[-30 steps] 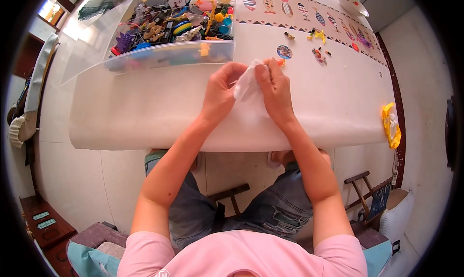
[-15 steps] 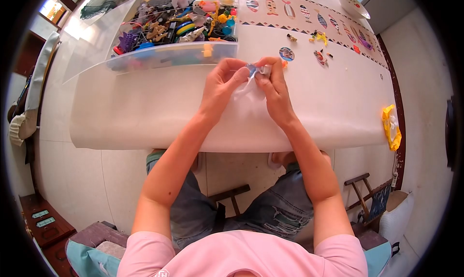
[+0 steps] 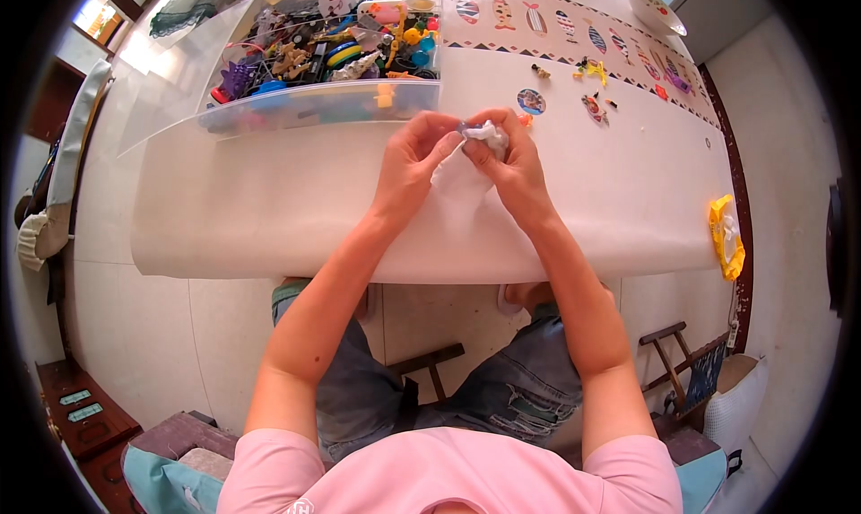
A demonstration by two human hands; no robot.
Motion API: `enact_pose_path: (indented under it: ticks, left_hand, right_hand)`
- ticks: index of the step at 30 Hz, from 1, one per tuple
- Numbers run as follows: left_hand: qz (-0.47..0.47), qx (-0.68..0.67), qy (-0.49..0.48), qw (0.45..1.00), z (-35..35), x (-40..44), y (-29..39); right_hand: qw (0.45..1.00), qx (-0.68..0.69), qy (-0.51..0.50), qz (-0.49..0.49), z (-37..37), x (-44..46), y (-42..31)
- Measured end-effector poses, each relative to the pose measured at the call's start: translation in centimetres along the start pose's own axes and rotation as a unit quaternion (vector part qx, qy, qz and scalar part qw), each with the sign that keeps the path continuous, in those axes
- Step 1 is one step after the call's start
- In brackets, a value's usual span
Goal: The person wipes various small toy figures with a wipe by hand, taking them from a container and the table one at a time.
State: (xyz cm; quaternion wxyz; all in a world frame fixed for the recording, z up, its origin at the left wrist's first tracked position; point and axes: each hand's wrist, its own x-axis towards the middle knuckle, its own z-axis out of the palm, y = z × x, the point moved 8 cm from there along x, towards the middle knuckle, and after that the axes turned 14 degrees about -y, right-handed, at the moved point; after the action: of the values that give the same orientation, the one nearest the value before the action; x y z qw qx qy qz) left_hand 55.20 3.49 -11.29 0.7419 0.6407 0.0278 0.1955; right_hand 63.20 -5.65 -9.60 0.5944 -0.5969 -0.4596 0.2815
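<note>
My left hand (image 3: 411, 160) is closed, thumb and fingers pinching a small bluish, see-through piece (image 3: 464, 128); its kind is mostly hidden by my fingers. My right hand (image 3: 515, 162) grips a crumpled white wipe (image 3: 486, 135) that touches the piece, and the wipe's loose end hangs below between both hands. Just beyond my right fingers lie a round picture disc (image 3: 531, 100) and a small orange piece (image 3: 526, 119). Both hands are above the near middle of the white-covered table (image 3: 269, 200).
At the back left stands a clear plastic bin (image 3: 314, 106) full of mixed small toys. Small figures (image 3: 594, 108) lie at the right, near a fish-patterned runner (image 3: 538, 16). A bowl (image 3: 656, 8) sits at the far right, and a yellow wipes packet (image 3: 726, 238) at the right edge.
The white wipe is bunched higher, now showing above my right thumb and covering more of the bluish piece. My hands have shifted only slightly.
</note>
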Motion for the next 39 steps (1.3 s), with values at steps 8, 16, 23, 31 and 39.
enact_pose_path:
  ticks: [8, 16, 23, 31, 39]
  left_hand:
    - [-0.018, -0.071, 0.021, 0.997, -0.8, -0.1, -0.6]
    - [-0.07, -0.118, 0.006, 0.991, -1.0, -0.1, -1.3]
    - [-0.069, -0.101, 0.008, 0.992, -0.8, 0.0, -1.5]
    - [-0.091, -0.097, -0.034, 0.991, -0.3, -0.1, -1.2]
    - [-0.081, -0.148, 0.006, 0.986, -1.5, 0.0, -1.3]
  right_hand:
    - [0.937, 0.336, 0.04, 0.086, -0.2, -0.1, 2.3]
    - [0.832, 0.514, -0.204, 0.035, 1.5, -0.1, 3.2]
    - [0.922, 0.371, 0.06, 0.093, 1.6, 0.0, 0.8]
    - [0.89, 0.433, -0.133, 0.056, 1.0, -0.3, 4.9]
    - [0.919, 0.388, -0.018, 0.064, 1.4, 0.0, 1.8]
